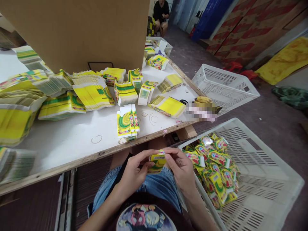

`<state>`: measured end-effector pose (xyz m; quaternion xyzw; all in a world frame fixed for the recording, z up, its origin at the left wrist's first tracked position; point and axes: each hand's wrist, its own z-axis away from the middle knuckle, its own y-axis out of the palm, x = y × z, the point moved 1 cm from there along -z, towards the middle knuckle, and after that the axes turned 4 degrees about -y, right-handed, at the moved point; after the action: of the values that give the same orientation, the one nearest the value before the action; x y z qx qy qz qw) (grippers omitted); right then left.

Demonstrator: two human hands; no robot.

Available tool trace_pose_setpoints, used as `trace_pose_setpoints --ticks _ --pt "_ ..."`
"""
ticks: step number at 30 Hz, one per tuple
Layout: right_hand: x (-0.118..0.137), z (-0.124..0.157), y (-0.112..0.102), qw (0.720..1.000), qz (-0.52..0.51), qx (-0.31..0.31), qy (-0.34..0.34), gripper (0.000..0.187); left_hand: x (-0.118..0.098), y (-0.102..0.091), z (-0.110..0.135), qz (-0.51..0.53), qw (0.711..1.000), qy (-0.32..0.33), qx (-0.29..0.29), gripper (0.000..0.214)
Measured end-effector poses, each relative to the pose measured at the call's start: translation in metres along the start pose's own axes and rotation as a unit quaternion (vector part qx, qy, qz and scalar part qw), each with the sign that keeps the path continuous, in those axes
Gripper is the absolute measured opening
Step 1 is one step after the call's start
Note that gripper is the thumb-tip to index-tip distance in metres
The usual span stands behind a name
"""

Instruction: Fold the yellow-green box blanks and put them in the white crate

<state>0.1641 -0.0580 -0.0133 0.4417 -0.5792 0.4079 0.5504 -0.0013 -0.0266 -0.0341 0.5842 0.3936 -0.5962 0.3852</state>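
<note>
Over my lap, a small yellow and green printed carton [157, 163] is held between both hands. My left hand [137, 166] pinches its left side, thumb on the front face. At the carton's right end my right hand [179, 165] closes its fingers on the edge. Just beyond, a short stack of flat cartons [127, 123] lies at the table's front edge. To my right, a white plastic basket [262, 154] contains many folded cartons [216, 163] of the same print.
Bundles of flat cartons [92, 91] cover much of the white table [79, 131]. A big cardboard box [96, 32] stands behind them. Bananas [203, 100] and black scissors [184, 101] lie at the right corner. Another white basket [223, 85] and a seated person [161, 14] are farther off.
</note>
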Motion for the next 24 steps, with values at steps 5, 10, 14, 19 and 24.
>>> trace_pose_setpoints --ticks 5,10,14,19,24 --pt "-0.002 -0.001 -0.002 0.999 -0.038 -0.005 -0.015 0.007 -0.002 0.001 0.001 -0.012 0.999 0.038 0.000 0.037" --pt "-0.003 0.001 0.001 1.000 0.017 0.004 -0.015 0.009 -0.002 0.005 0.002 0.022 0.999 0.016 -0.024 0.033" --pt "0.001 0.002 -0.001 0.990 0.121 0.006 -0.071 0.012 -0.002 0.013 0.002 0.005 0.999 0.021 -0.037 0.032" --pt "0.023 -0.007 -0.067 0.890 0.378 -0.167 -0.193 0.019 -0.009 -0.013 -0.016 -0.124 0.979 0.060 -0.151 0.037" --pt "0.025 -0.013 -0.119 0.786 0.553 -0.195 -0.195 0.044 0.000 -0.079 -0.048 -0.258 0.894 -0.023 -0.367 0.061"
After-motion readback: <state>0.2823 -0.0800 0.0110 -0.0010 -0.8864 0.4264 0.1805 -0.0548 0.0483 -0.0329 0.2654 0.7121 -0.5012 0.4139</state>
